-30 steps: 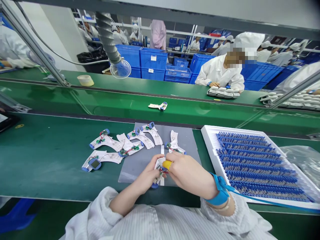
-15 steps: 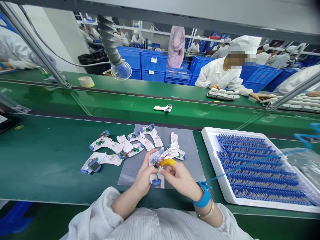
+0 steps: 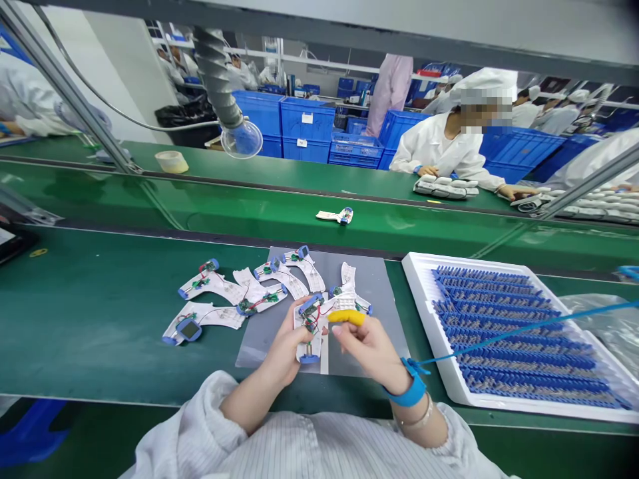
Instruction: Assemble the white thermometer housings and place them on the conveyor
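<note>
My left hand (image 3: 285, 347) is closed around a white plastic housing half (image 3: 302, 326) with a small circuit board, red and green wires and blue end pieces, like an opened forehead thermometer. Its open inner side faces up. Just to its right is my right hand (image 3: 367, 342), a yellow finger cot on the outstretched index finger. The thumb lies a little below that finger, and I see nothing between them. Several similar wired housing halves (image 3: 219, 287) lie beyond and to the left, partly on a grey mat (image 3: 377, 279).
A white foam tray (image 3: 424, 313) holding rows of blue-ended parts stands at right. A blue cord (image 3: 492, 342) runs from my right wristband across it. Another housing half (image 3: 337, 215) lies on the green belt ahead. A co-worker (image 3: 444, 143) sits across; a duct nozzle (image 3: 241, 138) hangs overhead.
My right hand has drawn back slightly right from the wires, its fingers parting. The held housing half has tilted a little. On the belt, the housing half has moved right.
</note>
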Tool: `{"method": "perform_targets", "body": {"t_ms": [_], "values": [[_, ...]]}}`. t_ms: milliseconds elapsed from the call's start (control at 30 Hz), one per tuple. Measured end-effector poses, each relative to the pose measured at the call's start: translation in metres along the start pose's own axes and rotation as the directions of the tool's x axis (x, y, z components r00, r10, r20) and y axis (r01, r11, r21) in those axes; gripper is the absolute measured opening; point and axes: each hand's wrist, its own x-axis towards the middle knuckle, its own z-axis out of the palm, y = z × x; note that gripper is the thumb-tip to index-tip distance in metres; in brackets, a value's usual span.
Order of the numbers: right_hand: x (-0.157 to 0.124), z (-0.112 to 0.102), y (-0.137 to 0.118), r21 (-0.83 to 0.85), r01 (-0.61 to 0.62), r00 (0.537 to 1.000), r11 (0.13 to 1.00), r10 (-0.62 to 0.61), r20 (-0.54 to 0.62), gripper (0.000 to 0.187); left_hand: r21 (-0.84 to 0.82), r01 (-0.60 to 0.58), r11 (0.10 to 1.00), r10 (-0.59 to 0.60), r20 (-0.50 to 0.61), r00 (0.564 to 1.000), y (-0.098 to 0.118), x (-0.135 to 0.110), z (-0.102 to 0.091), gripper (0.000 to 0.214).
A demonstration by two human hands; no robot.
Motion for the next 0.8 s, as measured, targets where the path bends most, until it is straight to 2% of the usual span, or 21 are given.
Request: {"method": "perform_targets", "body": {"t_ms": [67, 100, 200, 267, 433, 567, 633, 700, 767, 800], "values": [[0.0, -0.008, -0.003, -0.114, 0.06, 0.996, 0.992, -0.067, -0.06, 0.021, 0.001, 0.056, 0.998, -0.056, 0.012, 0.998, 0.0, 0.0, 0.001, 0.066], [0.0, -0.01, -0.003, -0.171, 0.073, 0.995, 0.982, -0.083, -0.048, 0.02, 0.004, 0.063, 0.998, -0.063, 0.019, 0.998, 0.0, -0.001, 0.001, 0.068], [0.002, -0.007, -0.001, -0.284, 0.09, 0.993, 0.955, -0.066, 0.094, 0.019, 0.009, 0.016, 1.0, -0.016, 0.048, 0.999, 0.0, -0.002, 0.003, 0.073], [0.003, 0.0, 0.003, -0.312, 0.103, 0.988, 0.945, -0.062, 0.14, 0.017, 0.048, -0.014, 0.999, 0.011, 0.074, 0.997, 0.001, -0.004, 0.004, 0.077], [0.005, 0.012, 0.011, -0.338, 0.098, 0.992, 0.936, -0.066, 0.106, 0.015, 0.225, -0.054, 0.973, 0.033, 0.097, 0.995, 0.004, -0.004, 0.001, 0.082], [0.005, 0.013, 0.012, -0.443, 0.079, 0.997, 0.893, -0.08, 0.015, 0.022, 0.294, -0.17, 0.941, 0.144, 0.108, 0.984, 0.003, -0.002, -0.003, 0.073], [0.005, 0.009, 0.01, -0.467, 0.112, 0.992, 0.877, -0.126, 0.001, 0.024, 0.351, -0.203, 0.914, 0.182, 0.094, 0.979, 0.004, -0.002, -0.004, 0.072], [0.005, 0.003, 0.005, -0.477, 0.192, 0.965, 0.858, -0.252, -0.065, 0.02, 0.403, -0.182, 0.897, 0.161, 0.086, 0.983, 0.004, -0.003, -0.004, 0.074], [0.005, -0.005, -0.001, -0.521, 0.292, 0.892, 0.802, -0.425, -0.156, 0.013, 0.439, -0.141, 0.887, 0.111, 0.094, 0.989, 0.005, -0.004, -0.003, 0.078], [0.006, -0.008, -0.004, -0.558, 0.336, 0.851, 0.758, -0.499, -0.165, 0.015, 0.453, -0.128, 0.882, 0.092, 0.102, 0.991, 0.005, -0.005, -0.002, 0.079]]}}
